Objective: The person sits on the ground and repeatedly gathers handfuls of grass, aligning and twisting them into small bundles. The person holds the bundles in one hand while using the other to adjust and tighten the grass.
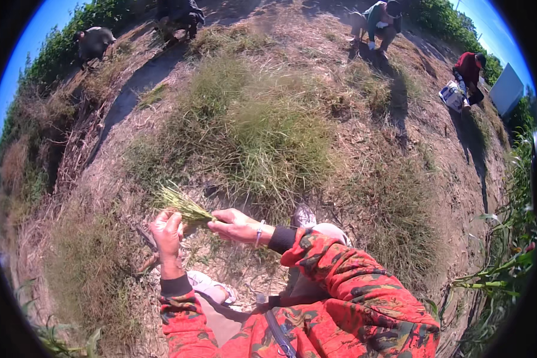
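A small bunch of green-yellow plant stalks (183, 205) lies slantwise between my two hands, its loose tips fanning out to the upper left. My right hand (236, 225), with a bracelet at the wrist, grips the gathered right end. At the other end, the bent fingers of my left hand (167, 230) pinch stalks along the lower side. Its exact hold is partly hidden by the fingers. Just beyond my hands spreads a large heap of cut grassy plants (277, 143).
More dry plants lie at left (89, 264) and right (394, 206). My shoes (304, 216) rest on the bare soil. Several people crouch or bend farther off, one in dark red (469, 67) beside a white bag (452, 95). Leafy plants (510, 268) edge the right side.
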Demonstrator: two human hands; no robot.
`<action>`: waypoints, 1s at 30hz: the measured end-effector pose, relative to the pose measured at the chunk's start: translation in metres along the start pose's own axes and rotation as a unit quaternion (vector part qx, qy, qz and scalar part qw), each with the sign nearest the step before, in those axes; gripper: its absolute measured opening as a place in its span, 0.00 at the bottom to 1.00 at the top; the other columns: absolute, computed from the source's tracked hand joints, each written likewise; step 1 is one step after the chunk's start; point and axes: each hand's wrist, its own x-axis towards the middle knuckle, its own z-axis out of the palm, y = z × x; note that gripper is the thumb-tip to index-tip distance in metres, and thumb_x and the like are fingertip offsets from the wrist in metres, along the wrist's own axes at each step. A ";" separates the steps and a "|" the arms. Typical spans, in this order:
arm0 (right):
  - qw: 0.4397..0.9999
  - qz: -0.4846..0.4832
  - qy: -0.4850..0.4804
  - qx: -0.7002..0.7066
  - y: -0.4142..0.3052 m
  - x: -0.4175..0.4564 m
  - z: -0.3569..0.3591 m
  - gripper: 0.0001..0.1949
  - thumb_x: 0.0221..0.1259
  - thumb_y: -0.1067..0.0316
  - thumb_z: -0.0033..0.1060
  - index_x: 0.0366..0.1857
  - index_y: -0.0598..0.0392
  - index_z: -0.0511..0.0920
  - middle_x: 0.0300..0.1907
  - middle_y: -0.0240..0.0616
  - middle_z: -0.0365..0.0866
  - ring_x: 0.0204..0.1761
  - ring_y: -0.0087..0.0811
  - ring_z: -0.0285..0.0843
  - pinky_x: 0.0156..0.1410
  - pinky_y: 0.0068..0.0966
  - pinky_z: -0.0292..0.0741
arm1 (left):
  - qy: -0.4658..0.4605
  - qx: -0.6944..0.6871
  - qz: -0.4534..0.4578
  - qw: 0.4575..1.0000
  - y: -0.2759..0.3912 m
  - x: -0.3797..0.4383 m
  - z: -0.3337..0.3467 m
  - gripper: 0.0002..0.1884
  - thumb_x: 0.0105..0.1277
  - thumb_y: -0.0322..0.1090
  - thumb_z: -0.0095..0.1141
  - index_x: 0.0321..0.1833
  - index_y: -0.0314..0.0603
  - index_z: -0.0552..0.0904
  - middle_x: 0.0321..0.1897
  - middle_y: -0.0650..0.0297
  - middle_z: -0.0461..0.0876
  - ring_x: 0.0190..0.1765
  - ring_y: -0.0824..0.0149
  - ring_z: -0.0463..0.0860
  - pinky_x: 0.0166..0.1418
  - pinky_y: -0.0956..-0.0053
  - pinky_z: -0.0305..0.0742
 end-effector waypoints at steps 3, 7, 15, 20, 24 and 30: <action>0.996 0.028 0.000 0.089 -0.011 0.000 0.006 0.13 0.75 0.56 0.53 0.36 0.53 0.76 0.23 0.18 0.63 0.22 0.12 0.57 0.26 0.16 0.56 | 0.007 -0.070 -0.009 0.997 0.014 -0.005 -0.003 0.01 0.67 0.25 0.57 0.38 0.37 0.81 0.21 0.72 0.76 0.16 0.83 0.67 0.18 0.87 0.58; 0.987 0.073 0.029 0.139 -0.023 -0.002 0.013 0.10 0.75 0.59 0.55 0.38 0.53 0.76 0.24 0.20 0.67 0.22 0.12 0.60 0.25 0.14 0.58 | 0.020 -0.138 -0.013 0.990 0.033 -0.010 0.000 0.02 0.67 0.26 0.58 0.40 0.37 0.82 0.22 0.72 0.77 0.17 0.84 0.68 0.19 0.87 0.60; 0.991 0.093 0.015 0.095 -0.018 0.000 0.006 0.10 0.74 0.59 0.55 0.35 0.53 0.75 0.23 0.19 0.66 0.21 0.12 0.59 0.24 0.15 0.54 | 0.014 -0.292 -0.010 0.956 0.033 -0.014 -0.015 0.03 0.67 0.27 0.57 0.42 0.39 0.80 0.29 0.67 0.80 0.18 0.82 0.67 0.22 0.83 0.63; 0.993 0.089 0.051 0.061 -0.017 0.000 0.004 0.10 0.74 0.60 0.55 0.35 0.54 0.76 0.23 0.19 0.67 0.21 0.12 0.61 0.24 0.15 0.56 | -0.008 -0.336 0.066 0.939 0.050 -0.012 -0.035 0.06 0.71 0.33 0.52 0.40 0.38 0.80 0.13 0.74 0.64 0.15 0.78 0.61 0.25 0.78 0.60; 0.996 0.060 0.042 0.049 -0.013 0.002 0.003 0.10 0.74 0.60 0.55 0.35 0.54 0.76 0.24 0.19 0.68 0.21 0.12 0.62 0.24 0.15 0.58 | -0.230 -0.235 0.084 0.941 0.055 -0.025 -0.032 0.12 0.70 0.37 0.55 0.31 0.37 0.81 0.22 0.64 0.76 0.24 0.74 0.71 0.30 0.77 0.64; 0.998 0.039 0.039 0.001 -0.004 0.004 0.001 0.11 0.74 0.59 0.55 0.34 0.53 0.75 0.25 0.20 0.68 0.22 0.12 0.62 0.26 0.14 0.59 | -0.157 0.012 0.040 0.987 0.056 -0.030 -0.003 0.10 0.65 0.31 0.62 0.49 0.40 0.83 0.40 0.69 0.83 0.38 0.79 0.78 0.40 0.84 0.72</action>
